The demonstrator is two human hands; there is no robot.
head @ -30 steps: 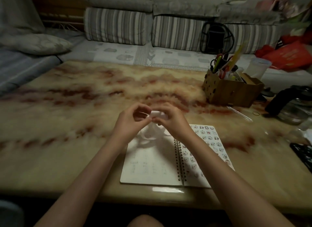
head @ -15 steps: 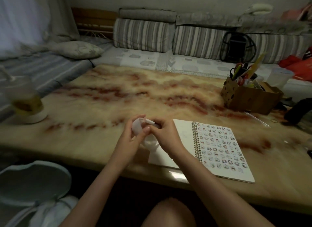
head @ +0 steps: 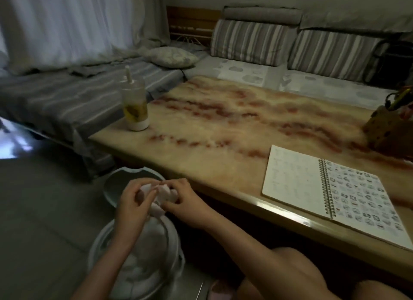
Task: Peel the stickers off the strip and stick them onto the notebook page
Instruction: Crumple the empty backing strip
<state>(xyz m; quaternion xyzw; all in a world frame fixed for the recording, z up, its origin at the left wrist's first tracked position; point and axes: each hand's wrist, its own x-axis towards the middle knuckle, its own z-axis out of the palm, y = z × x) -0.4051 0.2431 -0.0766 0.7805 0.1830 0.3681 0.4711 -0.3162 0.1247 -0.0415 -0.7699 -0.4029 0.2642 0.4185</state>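
- Left hand and right hand meet at about 7 o'clock in the view, off the near-left edge of the table.
- Between them is the strip, a crumpled white wad. The left hand's fingers curl round its left side, and the right hand's thumb and forefinger pinch its top edge.
- Whether any stickers are on the wad cannot be told.
- A bin lined in white stands on the floor directly under the hands, at 6 o'clock from them. Its round lid stands open behind the left hand.
- The notebook lies open and flat on the table at 4 o'clock, well apart from the hands. Its left page is pale with faint writing.
- Rows of small stickers cover the right page, beyond the spiral binding.
- A cup with a straw stands upright at the table's far-left corner, at 10 o'clock.
- A cardboard box holding pens sits at 3 o'clock, cut off by the frame edge.
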